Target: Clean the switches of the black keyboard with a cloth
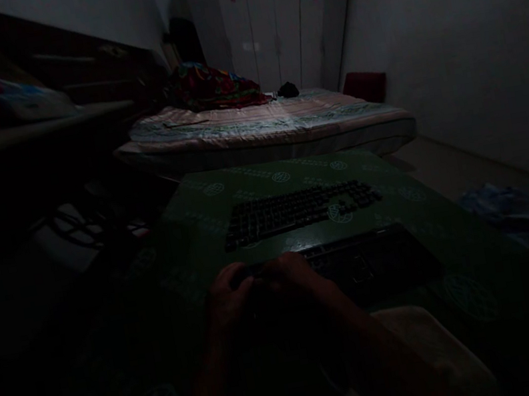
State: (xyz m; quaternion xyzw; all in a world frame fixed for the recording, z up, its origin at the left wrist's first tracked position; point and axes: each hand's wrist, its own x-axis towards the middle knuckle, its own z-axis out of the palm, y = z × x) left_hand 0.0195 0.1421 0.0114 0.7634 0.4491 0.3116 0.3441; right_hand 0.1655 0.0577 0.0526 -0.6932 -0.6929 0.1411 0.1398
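Observation:
A dark keyboard base [381, 259] lies across the green table. Its left end is under my two hands. My left hand [228, 299] is closed around that left end, thumb on top. Close beside it, my right hand [292, 274] is curled over the same part, its fingers pressed together; whatever they hold is hidden in the dark. Beyond the base, many loose black keycaps [287, 211] are set out in the pattern of a keyboard. A light cloth [424, 333] lies near my right forearm.
The green tabletop [179, 232] has pale printed emblems. Past its far edge stands a bed [273, 125] with a red patterned blanket [216, 88]. Bluish fabric [504, 205] is on the floor at right. A shelf [98, 111] juts in at left. The room is very dim.

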